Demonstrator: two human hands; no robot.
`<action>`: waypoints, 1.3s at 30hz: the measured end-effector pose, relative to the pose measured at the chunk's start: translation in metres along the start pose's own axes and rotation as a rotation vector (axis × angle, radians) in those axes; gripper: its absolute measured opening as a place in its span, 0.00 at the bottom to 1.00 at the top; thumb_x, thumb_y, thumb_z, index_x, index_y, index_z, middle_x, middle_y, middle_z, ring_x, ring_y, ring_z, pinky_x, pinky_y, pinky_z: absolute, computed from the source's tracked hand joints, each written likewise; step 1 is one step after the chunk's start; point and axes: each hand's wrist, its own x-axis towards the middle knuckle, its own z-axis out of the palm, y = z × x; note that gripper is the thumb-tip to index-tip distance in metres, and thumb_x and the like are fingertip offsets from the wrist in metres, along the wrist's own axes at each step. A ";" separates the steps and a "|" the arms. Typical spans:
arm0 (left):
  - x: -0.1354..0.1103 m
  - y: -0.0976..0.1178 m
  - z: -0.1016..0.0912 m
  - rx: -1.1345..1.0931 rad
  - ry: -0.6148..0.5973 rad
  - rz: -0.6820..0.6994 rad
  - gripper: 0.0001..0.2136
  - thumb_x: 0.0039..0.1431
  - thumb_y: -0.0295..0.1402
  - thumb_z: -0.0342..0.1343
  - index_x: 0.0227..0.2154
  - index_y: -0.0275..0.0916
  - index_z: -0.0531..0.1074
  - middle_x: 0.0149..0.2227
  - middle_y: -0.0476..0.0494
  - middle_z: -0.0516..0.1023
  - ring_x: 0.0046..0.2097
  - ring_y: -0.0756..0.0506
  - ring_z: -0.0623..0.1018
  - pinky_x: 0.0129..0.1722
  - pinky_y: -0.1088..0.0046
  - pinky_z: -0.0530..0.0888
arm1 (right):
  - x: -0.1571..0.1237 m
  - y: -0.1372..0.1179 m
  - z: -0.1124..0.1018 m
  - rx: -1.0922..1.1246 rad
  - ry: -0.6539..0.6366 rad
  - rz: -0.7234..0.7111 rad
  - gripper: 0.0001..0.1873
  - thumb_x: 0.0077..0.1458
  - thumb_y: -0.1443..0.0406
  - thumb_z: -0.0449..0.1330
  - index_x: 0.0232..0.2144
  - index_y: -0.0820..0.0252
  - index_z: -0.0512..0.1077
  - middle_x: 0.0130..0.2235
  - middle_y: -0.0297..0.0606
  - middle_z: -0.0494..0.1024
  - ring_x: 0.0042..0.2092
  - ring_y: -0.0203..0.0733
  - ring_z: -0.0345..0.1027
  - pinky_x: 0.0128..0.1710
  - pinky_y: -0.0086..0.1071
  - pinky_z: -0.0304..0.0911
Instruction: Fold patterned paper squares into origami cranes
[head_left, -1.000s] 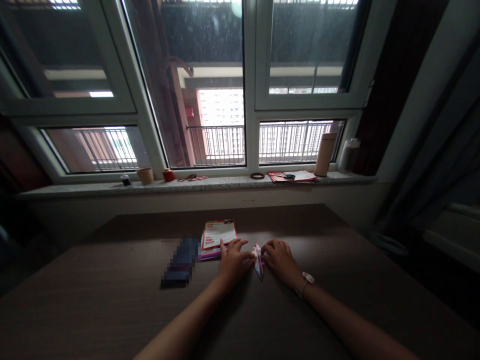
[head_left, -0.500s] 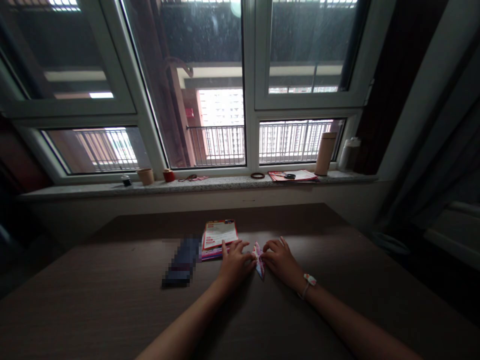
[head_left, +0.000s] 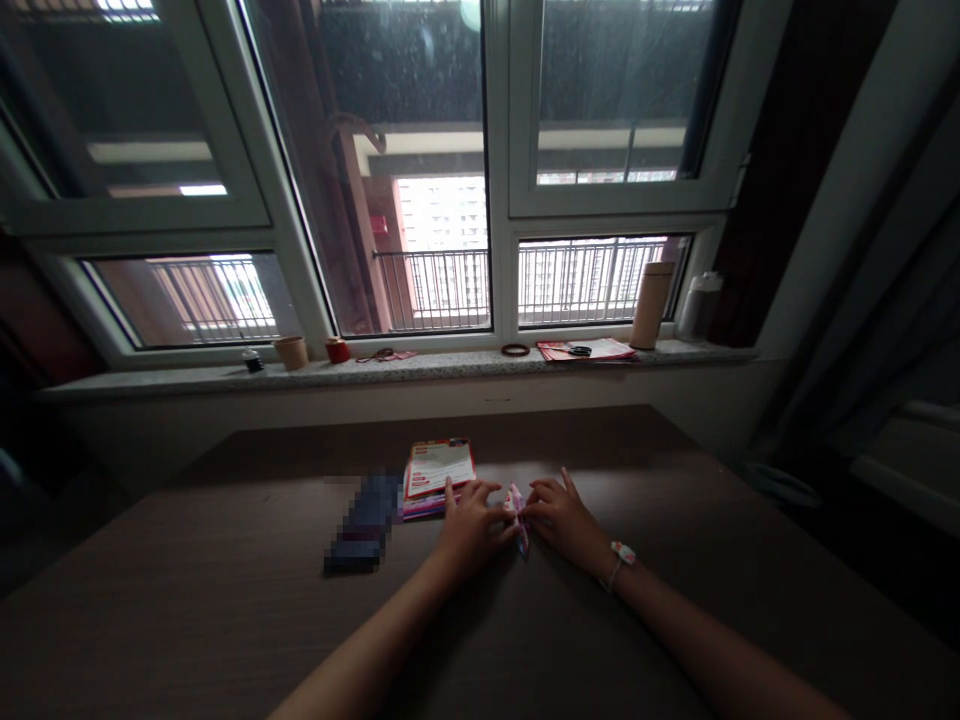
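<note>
A small piece of folded patterned paper (head_left: 517, 508), pink, white and purple with a pointed lower end, lies between my hands on the dark brown table (head_left: 225, 590). My left hand (head_left: 472, 522) pinches its left side with thumb and fingertips. From the other side, my right hand (head_left: 561, 515) grips the right edge, one finger raised. A bracelet (head_left: 621, 555) circles my right wrist. Just past my left hand lies a stack of colourful paper (head_left: 441, 470) with a red-bordered white sheet on top.
A dark pixelated object (head_left: 365, 525) lies left of the paper stack. On the windowsill (head_left: 450, 369) stand a paper cup (head_left: 291, 352), a red spool (head_left: 337, 350), a tan bottle (head_left: 651, 306) and a clear bottle (head_left: 699, 308). Scissors (head_left: 577, 351) rest on papers there.
Both hands stay at the folded paper with only slight finger shifts. The raised finger of my right hand points up a little more, and the paper's lower point looks narrower.
</note>
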 end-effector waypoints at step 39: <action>-0.003 -0.002 -0.007 -0.014 -0.016 -0.162 0.06 0.48 0.45 0.64 0.28 0.52 0.79 0.59 0.53 0.68 0.61 0.34 0.59 0.57 0.31 0.36 | 0.002 0.009 -0.007 0.149 -0.004 0.300 0.10 0.48 0.53 0.64 0.28 0.49 0.78 0.43 0.35 0.70 0.51 0.46 0.61 0.55 0.42 0.49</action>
